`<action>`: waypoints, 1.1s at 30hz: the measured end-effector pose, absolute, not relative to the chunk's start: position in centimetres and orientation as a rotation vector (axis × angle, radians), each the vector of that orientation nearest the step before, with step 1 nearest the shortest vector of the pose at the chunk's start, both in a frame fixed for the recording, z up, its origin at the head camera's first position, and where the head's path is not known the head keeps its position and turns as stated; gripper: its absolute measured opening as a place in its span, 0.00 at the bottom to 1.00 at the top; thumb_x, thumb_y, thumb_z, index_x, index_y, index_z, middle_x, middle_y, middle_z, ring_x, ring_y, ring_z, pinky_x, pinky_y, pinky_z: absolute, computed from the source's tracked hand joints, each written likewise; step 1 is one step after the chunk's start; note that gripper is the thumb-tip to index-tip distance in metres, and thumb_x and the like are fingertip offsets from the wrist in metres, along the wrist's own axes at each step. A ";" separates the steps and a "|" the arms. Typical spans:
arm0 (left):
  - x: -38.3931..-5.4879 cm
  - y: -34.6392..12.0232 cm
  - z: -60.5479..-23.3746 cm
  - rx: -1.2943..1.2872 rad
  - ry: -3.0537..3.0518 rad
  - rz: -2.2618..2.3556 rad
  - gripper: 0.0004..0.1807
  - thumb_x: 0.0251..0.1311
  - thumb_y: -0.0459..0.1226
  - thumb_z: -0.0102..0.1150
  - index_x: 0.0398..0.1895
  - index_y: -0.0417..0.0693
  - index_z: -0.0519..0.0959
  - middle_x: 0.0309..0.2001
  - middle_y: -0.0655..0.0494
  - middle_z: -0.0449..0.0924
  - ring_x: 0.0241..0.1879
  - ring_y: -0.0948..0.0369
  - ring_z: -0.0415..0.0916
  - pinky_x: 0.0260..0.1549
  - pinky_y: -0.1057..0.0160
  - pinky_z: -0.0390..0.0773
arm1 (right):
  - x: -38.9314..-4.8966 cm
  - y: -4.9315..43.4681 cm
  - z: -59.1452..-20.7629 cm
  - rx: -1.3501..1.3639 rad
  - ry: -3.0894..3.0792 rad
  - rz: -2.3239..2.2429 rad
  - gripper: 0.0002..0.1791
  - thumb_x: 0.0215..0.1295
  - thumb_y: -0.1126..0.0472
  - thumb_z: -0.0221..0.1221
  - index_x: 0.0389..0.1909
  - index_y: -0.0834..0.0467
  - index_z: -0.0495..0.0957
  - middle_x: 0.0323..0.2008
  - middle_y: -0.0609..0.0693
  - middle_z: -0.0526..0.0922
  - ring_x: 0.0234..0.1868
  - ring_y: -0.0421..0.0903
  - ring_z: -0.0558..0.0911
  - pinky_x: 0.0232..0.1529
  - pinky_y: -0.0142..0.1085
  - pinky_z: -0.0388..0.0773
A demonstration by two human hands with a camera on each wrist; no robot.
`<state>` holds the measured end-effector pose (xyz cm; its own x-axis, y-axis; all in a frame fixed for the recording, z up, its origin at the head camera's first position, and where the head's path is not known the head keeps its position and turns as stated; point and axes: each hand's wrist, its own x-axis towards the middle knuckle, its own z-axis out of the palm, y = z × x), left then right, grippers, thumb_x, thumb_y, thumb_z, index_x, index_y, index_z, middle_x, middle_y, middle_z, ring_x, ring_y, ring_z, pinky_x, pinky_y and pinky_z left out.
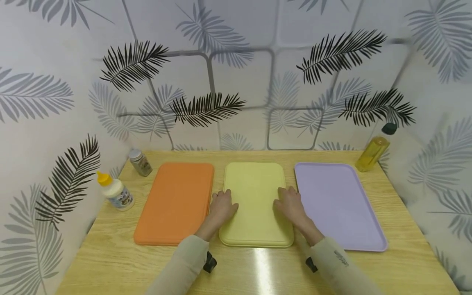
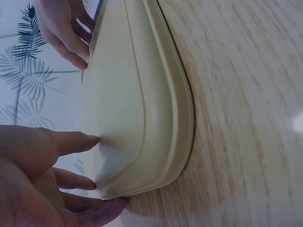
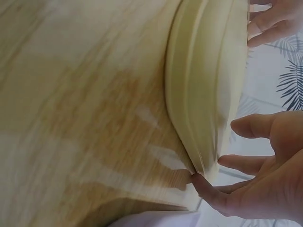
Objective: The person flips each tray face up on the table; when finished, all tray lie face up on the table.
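A yellow tray (image 1: 254, 200) lies on the table in the middle, its flat face raised above a rim that sits low on the tabletop. My left hand (image 1: 222, 207) is at the tray's left edge, thumb tip touching the top face and fairly straight fingers along the side in the left wrist view. At the opposite edge is my right hand (image 1: 290, 205). In the right wrist view its fingertips touch the tray's side, while the thumb stands apart from the surface. An orange tray (image 1: 177, 200) lies to the left, and a purple tray (image 1: 337, 205) with a raised rim to the right.
A white bottle with a yellow cap (image 1: 116, 192) and a small grey-lidded jar (image 1: 140, 163) stand at the left. At the back right is a bottle of yellow liquid (image 1: 372, 153) with a dark cap. Patterned walls border the wooden table (image 1: 236, 270).
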<state>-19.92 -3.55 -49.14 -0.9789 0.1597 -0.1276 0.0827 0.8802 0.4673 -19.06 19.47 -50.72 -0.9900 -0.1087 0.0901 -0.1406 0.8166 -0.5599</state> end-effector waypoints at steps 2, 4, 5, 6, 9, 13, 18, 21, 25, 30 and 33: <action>-19.9 -3.5 -49.1 0.186 2.889 0.706 0.29 0.63 0.40 0.61 0.63 0.31 0.68 0.56 0.32 0.70 0.56 0.39 0.64 0.44 0.49 0.78 | -19.1 19.5 -50.8 0.225 -2.945 0.913 0.25 0.58 0.67 0.55 0.56 0.78 0.70 0.53 0.75 0.74 0.55 0.70 0.72 0.59 0.65 0.61; -20.0 -3.5 -49.0 0.187 2.894 0.703 0.29 0.63 0.40 0.61 0.62 0.31 0.69 0.55 0.33 0.71 0.56 0.40 0.65 0.43 0.49 0.78 | -19.1 19.4 -50.8 0.265 -2.947 0.922 0.26 0.59 0.67 0.55 0.56 0.78 0.69 0.54 0.74 0.74 0.56 0.70 0.71 0.61 0.66 0.58; -20.0 -3.5 -49.0 0.190 2.899 0.699 0.28 0.63 0.40 0.61 0.61 0.31 0.69 0.54 0.33 0.71 0.55 0.40 0.65 0.43 0.49 0.77 | -19.1 19.4 -50.8 0.278 -2.946 0.925 0.26 0.59 0.67 0.55 0.57 0.78 0.69 0.54 0.74 0.74 0.56 0.70 0.71 0.61 0.66 0.57; -20.0 -3.5 -49.0 0.194 2.905 0.699 0.27 0.63 0.39 0.61 0.60 0.30 0.70 0.53 0.34 0.72 0.55 0.40 0.66 0.43 0.49 0.77 | -19.1 19.4 -50.8 0.286 -2.947 0.928 0.26 0.60 0.67 0.54 0.57 0.78 0.69 0.55 0.74 0.74 0.57 0.70 0.72 0.61 0.66 0.56; -20.2 -3.5 -49.0 0.203 2.911 0.697 0.25 0.62 0.39 0.62 0.57 0.30 0.72 0.50 0.35 0.74 0.53 0.41 0.67 0.42 0.49 0.77 | -19.2 19.3 -50.8 0.254 -2.956 0.969 0.26 0.60 0.66 0.53 0.58 0.77 0.68 0.55 0.73 0.74 0.57 0.70 0.71 0.62 0.66 0.54; -20.4 -3.6 -49.0 0.205 2.913 0.699 0.23 0.61 0.38 0.63 0.54 0.30 0.74 0.48 0.36 0.75 0.51 0.41 0.69 0.43 0.49 0.77 | -19.2 19.2 -50.3 0.084 -2.931 1.206 0.28 0.59 0.64 0.51 0.61 0.74 0.68 0.57 0.72 0.73 0.52 0.65 0.75 0.62 0.62 0.58; -20.8 -3.7 -49.0 0.178 2.914 0.670 0.24 0.61 0.39 0.63 0.55 0.31 0.75 0.51 0.36 0.76 0.51 0.40 0.70 0.42 0.47 0.77 | -19.0 19.3 -49.4 -0.101 -2.819 1.557 0.31 0.59 0.66 0.51 0.65 0.68 0.65 0.31 0.61 0.77 0.13 0.39 0.62 0.14 0.28 0.64; -21.0 -3.8 -49.0 0.158 2.899 0.649 0.26 0.61 0.40 0.62 0.58 0.32 0.74 0.53 0.37 0.75 0.51 0.40 0.70 0.42 0.44 0.77 | -18.9 19.6 -48.9 -0.121 -2.762 1.636 0.31 0.57 0.69 0.50 0.66 0.68 0.65 0.39 0.66 0.79 0.09 0.34 0.55 0.09 0.25 0.56; -21.2 -3.9 -49.0 0.142 2.880 0.632 0.27 0.62 0.42 0.61 0.60 0.33 0.73 0.55 0.37 0.75 0.52 0.40 0.70 0.43 0.43 0.77 | -18.9 20.2 -48.6 -0.106 -2.734 1.607 0.32 0.55 0.73 0.51 0.65 0.67 0.67 0.58 0.72 0.72 0.12 0.37 0.62 0.11 0.24 0.59; -21.4 -3.9 -49.2 0.151 2.875 0.625 0.28 0.63 0.43 0.60 0.60 0.33 0.73 0.55 0.36 0.75 0.52 0.39 0.71 0.43 0.44 0.77 | -19.1 21.0 -48.3 -0.076 -2.714 1.532 0.29 0.56 0.76 0.53 0.62 0.68 0.70 0.58 0.72 0.72 0.40 0.59 0.83 0.29 0.36 0.82; -21.3 -3.9 -49.1 0.169 2.863 0.636 0.29 0.63 0.43 0.60 0.61 0.32 0.72 0.56 0.36 0.75 0.53 0.38 0.71 0.44 0.44 0.77 | -19.3 21.7 -48.0 -0.073 -2.739 1.520 0.30 0.57 0.75 0.57 0.64 0.69 0.68 0.57 0.73 0.72 0.50 0.67 0.79 0.42 0.47 0.83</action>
